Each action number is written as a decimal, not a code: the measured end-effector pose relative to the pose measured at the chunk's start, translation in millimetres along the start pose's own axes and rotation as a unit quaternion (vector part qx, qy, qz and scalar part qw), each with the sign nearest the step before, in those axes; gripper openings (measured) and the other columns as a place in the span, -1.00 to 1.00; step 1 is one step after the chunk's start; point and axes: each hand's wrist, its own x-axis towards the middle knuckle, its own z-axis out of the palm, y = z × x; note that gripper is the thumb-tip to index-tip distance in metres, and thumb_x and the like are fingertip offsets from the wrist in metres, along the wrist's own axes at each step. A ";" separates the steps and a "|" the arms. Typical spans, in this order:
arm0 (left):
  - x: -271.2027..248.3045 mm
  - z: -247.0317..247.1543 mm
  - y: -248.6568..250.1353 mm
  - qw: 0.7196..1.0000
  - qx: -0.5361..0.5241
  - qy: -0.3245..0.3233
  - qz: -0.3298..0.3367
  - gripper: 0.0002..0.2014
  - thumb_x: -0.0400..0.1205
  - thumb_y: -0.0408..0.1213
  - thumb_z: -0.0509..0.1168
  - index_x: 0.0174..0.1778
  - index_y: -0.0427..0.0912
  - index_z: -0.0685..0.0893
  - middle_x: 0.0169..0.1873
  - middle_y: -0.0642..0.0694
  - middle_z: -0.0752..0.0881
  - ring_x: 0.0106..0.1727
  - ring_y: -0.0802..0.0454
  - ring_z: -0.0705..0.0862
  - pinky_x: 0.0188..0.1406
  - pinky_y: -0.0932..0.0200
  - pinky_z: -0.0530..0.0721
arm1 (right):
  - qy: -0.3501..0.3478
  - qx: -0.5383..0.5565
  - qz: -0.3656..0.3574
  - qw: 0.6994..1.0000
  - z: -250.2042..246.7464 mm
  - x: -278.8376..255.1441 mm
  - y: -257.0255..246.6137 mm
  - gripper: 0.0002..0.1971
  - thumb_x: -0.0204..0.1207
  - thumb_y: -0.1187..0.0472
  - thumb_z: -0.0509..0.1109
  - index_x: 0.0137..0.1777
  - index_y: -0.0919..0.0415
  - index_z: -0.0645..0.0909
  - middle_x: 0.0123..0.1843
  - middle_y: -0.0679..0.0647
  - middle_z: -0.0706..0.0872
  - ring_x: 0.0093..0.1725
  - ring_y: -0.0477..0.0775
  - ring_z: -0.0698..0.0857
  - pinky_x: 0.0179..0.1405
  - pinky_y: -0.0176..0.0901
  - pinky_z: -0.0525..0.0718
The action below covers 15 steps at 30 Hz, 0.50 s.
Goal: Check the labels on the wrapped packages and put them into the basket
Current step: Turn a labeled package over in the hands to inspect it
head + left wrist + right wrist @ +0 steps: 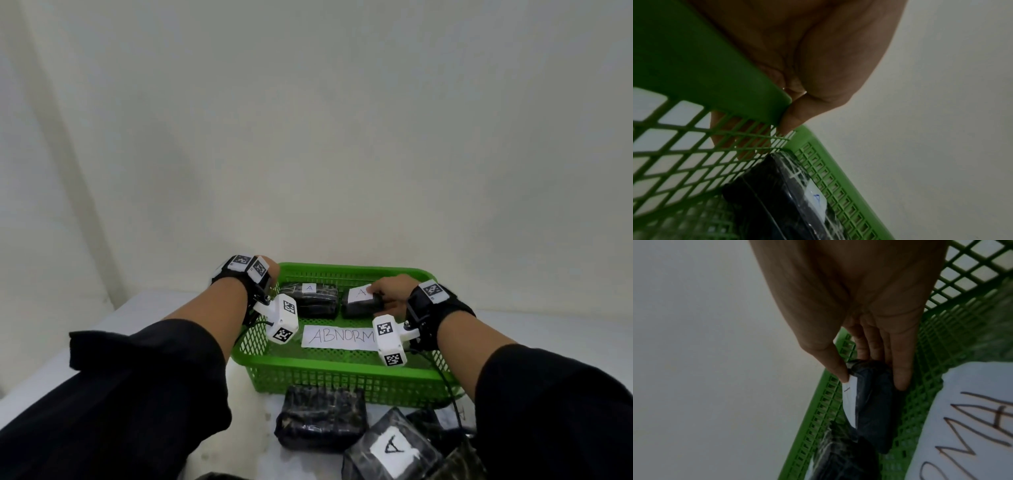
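Right hand inside the green plastic mesh basket, thumb and fingers pinching a black film-wrapped package with a white "A" label. Left hand gripping the basket's far left rim. Just beside the held package, a second black labelled package. Nearer than both hands, more wrapped packages on the white table.

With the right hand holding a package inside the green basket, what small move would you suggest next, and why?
Probably release it. The right hand holds the package low in the basket, beside another A-labelled package, apparently on the floor. The left hand grips the rim. More packages wait on the table.
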 end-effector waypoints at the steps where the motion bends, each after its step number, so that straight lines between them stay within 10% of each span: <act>1: -0.3 1.0 -0.1 1.000 0.006 0.003 0.007 -0.77 0.60 -0.07 0.39 -0.23 -0.15 0.60 -0.39 0.01 0.59 -0.06 -0.11 0.70 0.17 -0.06 0.73 | 0.006 -0.015 -0.001 1.000 1.1 -0.6 0.5 -0.79 0.63 0.32 0.51 -0.21 0.35 0.60 -0.18 0.26 0.70 -0.18 0.26 0.77 -0.08 0.30 0.87; 3: 1.0 2.2 2.0 1.000 0.017 0.006 0.015 -0.77 0.59 -0.07 0.40 -0.22 -0.14 0.58 -0.34 -0.02 0.61 -0.08 -0.11 0.65 0.16 -0.04 0.73 | 0.017 -0.045 -0.003 0.999 2.5 0.5 3.3 -0.74 0.63 0.29 0.54 -0.24 0.33 0.59 -0.23 0.21 0.68 -0.25 0.20 0.74 -0.21 0.14 0.88; 9: 3.9 8.4 3.5 1.000 0.025 0.011 0.015 -0.76 0.57 -0.07 0.44 -0.24 -0.15 0.62 -0.37 -0.03 0.58 -0.09 -0.12 0.63 0.17 -0.05 0.73 | 0.031 -0.071 -0.009 0.997 6.4 2.2 5.0 -0.74 0.54 0.31 0.64 -0.20 0.38 0.59 0.02 0.30 0.74 0.16 0.37 0.81 0.20 0.30 0.82; 15: -0.1 9.4 2.5 1.000 0.013 0.009 0.016 -0.78 0.56 -0.08 0.44 -0.19 -0.13 0.60 -0.31 -0.06 0.63 -0.04 -0.15 0.72 0.15 -0.07 0.75 | 0.024 -0.074 -0.009 0.997 6.9 -0.6 2.6 -0.75 0.53 0.35 0.64 -0.21 0.40 0.61 -0.20 0.24 0.70 -0.02 0.34 0.79 0.17 0.23 0.83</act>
